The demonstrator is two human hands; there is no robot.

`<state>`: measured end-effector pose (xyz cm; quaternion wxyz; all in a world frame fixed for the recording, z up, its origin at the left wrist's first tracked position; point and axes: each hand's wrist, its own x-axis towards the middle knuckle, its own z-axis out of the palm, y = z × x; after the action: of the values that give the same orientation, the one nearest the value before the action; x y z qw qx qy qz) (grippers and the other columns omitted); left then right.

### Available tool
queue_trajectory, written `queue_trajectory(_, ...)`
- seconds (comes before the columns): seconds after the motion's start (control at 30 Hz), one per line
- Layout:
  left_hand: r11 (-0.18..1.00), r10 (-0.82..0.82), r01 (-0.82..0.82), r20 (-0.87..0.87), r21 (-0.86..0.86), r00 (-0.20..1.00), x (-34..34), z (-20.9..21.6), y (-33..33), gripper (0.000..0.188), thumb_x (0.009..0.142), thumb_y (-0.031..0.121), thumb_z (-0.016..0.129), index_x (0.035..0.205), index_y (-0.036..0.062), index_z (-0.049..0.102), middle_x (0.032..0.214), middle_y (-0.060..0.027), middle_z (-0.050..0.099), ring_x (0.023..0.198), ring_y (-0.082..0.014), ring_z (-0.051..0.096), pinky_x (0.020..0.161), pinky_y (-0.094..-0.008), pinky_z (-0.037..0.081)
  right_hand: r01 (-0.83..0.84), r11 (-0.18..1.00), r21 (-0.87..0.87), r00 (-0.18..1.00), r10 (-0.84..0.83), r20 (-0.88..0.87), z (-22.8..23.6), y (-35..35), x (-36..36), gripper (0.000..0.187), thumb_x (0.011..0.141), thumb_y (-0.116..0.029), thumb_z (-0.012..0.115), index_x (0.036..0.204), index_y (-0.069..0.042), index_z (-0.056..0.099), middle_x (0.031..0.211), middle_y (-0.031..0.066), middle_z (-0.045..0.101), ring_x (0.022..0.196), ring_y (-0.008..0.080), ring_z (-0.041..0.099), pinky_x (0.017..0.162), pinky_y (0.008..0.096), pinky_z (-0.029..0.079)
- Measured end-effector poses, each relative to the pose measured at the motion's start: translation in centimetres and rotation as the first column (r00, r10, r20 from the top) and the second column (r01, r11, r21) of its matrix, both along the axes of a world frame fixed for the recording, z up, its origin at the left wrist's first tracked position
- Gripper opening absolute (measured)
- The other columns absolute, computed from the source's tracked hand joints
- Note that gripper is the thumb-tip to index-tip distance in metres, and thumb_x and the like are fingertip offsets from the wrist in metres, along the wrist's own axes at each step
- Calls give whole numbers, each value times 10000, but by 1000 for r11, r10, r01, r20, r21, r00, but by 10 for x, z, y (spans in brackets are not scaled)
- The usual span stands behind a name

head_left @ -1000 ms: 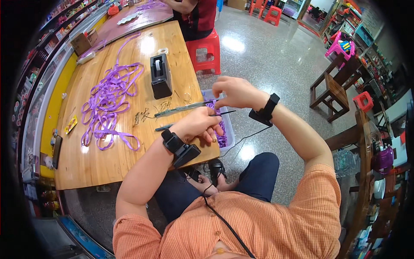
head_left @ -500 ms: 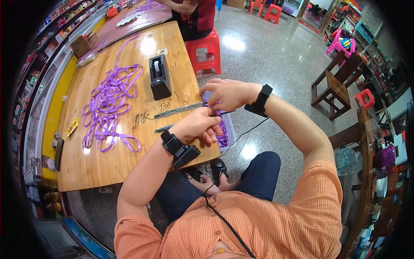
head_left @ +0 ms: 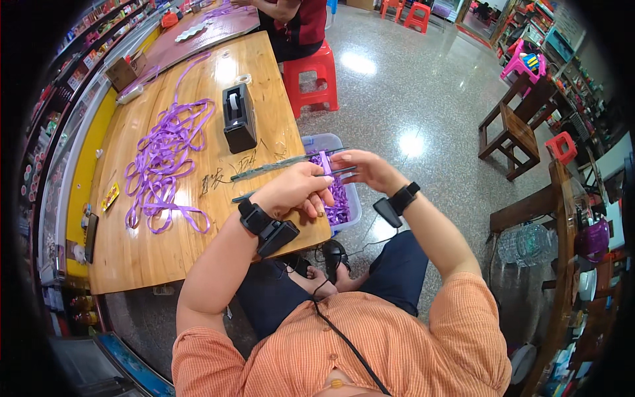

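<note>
My left hand and my right hand meet over the table's near right edge. Between their fingertips stands a short piece of purple ribbon, looped across two long thin dark rods that slant over the wooden table. The left fingers are curled around the lower rod and the ribbon's foot. My right fingertips pinch the ribbon from the other side. Just below the hands a pale blue bin holds several cut purple ribbon pieces. Both wrists wear black bands.
A black tape dispenser stands mid-table beside a tangle of long purple ribbon. A yellow item and a dark phone lie at the left edge. Another person sits at the far end by a red stool.
My right hand has dropped from a raised spot out to the right and come in against the left hand at the ribbon. The left hand has stayed in place.
</note>
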<state>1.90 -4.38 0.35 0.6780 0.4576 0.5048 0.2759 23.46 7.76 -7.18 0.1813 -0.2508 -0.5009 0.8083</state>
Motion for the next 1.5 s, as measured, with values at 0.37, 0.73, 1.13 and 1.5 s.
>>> queue_trajectory(0.37, 1000, 0, 0, 7, -5, 1000, 3, 2, -1, 233, 1014, 223, 519, 1030, -8, 546, 805, -101, 684, 533, -104, 644, 453, -214, 534, -12, 957, -289, 990, -30, -141, -35, -8, -26, 203, 929, -277, 635, 1064, -127, 658, 1021, 41, 674, 987, 193, 628, 921, 423, 510)
queue_trajectory(0.73, 1000, -9, 9, 30, 4, 1000, 2, 3, -2, 231, 1014, 217, 516, 1045, -10, 548, 793, -91, 683, 536, -102, 645, 447, -208, 527, 2, 939, -344, 997, -28, -71, -21, -21, -40, 256, 919, -240, 623, 1142, -121, 662, 997, 33, 677, 920, 176, 640, 871, 410, 528)
queue_trajectory(1.13, 1000, -14, 14, 45, 3, 999, 6, 7, -1, 210, 1018, 214, 512, 1025, 5, 538, 790, -83, 677, 551, -98, 644, 447, -198, 523, -131, 796, -592, 894, -163, -417, -16, -20, -39, 352, 930, -295, 546, 1083, 0, 662, 1122, 152, 677, 1072, 311, 626, 994, 477, 455)
queue_trajectory(1.5, 999, -41, 41, 37, 0, 998, 6, 8, -1, 203, 1021, 188, 507, 1074, -6, 533, 792, -91, 668, 547, -101, 644, 442, -188, 519, -78, 875, -478, 913, -130, -388, -36, -22, -38, 324, 919, -200, 526, 1139, 8, 642, 1031, 130, 690, 828, 219, 645, 811, 380, 539)
